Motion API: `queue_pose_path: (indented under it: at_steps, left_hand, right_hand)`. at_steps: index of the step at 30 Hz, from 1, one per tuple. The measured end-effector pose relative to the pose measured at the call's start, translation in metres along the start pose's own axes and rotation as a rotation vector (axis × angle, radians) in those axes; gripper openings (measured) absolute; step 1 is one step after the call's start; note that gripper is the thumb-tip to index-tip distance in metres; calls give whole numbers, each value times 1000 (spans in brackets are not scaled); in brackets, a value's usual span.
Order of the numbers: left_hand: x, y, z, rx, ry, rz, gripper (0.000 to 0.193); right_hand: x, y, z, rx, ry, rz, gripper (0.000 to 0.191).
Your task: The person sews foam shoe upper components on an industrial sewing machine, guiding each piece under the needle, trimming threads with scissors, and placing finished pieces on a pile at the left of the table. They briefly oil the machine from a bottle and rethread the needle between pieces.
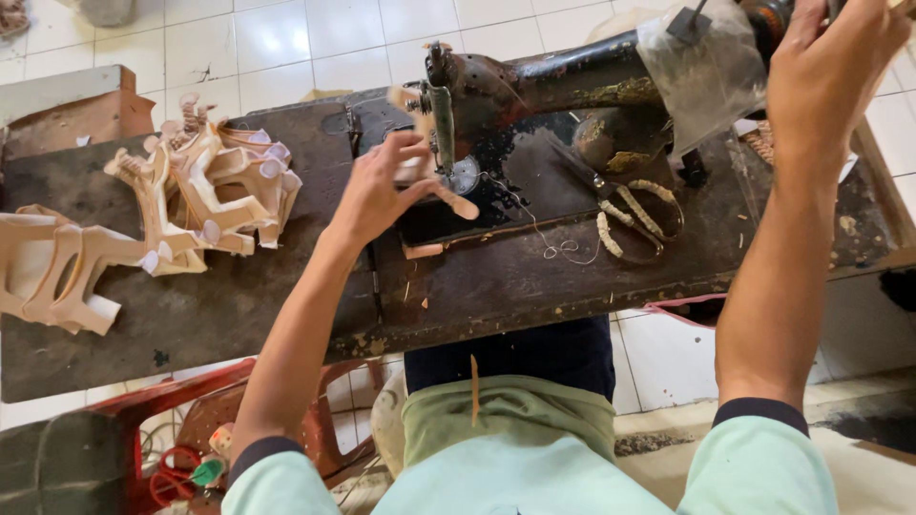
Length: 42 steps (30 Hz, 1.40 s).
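Pale green sleeves frame the view. Left hand (pixel 377 195) pinches a tan strap piece (pixel 448 195) at the needle of the black sewing machine (pixel 534 86) on the counter (pixel 239 305). It looks thin, light and floppy, best held by its edges. Right hand (pixel 825 67) grips the handwheel, fingers curled.

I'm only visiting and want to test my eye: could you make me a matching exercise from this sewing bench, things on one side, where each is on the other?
Things:
1. left hand
2. right hand
3. scissors
4. pile of tan cut pieces

Places:
A. on the left part of the table
B. raised at the machine's right end
C. at the needle, on a tan strip
D. flat on the machine bed, handles wrapped

Pairs: 1-C, 2-B, 3-D, 4-A
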State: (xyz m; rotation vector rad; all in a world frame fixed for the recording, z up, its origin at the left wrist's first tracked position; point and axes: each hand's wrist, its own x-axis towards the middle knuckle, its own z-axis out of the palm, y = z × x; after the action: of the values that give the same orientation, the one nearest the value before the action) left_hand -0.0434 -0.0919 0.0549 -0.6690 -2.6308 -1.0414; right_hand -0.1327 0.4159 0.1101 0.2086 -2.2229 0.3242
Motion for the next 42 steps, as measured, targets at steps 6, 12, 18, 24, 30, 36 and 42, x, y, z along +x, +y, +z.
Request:
queue_pose_path:
  at_steps: [6,12,18,24,30,36,42]
  left_hand:
    - [22,-4,15,-325,-235,-172,76]
    - [16,-10,15,-235,-207,-128,73]
    - [15,-12,13,-249,-204,-115,72]
    - [13,-12,11,-254,-195,-136,70]
    - [13,-12,12,-270,-198,-124,68]
    - [14,-7,10,-285,-216,-147,64]
    - [8,7,10,-145,-72,-54,66]
  right_hand:
    - [4,-20,-11,24,-48,81,16]
    - [-6,-40,-19,96,188,-30,34]
    - [-17,-25,-20,307,122,26,24]
    - [-35,-10,-7,404,149,52,18]
    - [-40,-13,-11,304,168,79,15]
    - [-43,-18,-6,364,212,255,22]
    - [-44,-110,-45,54,484,-141,23]
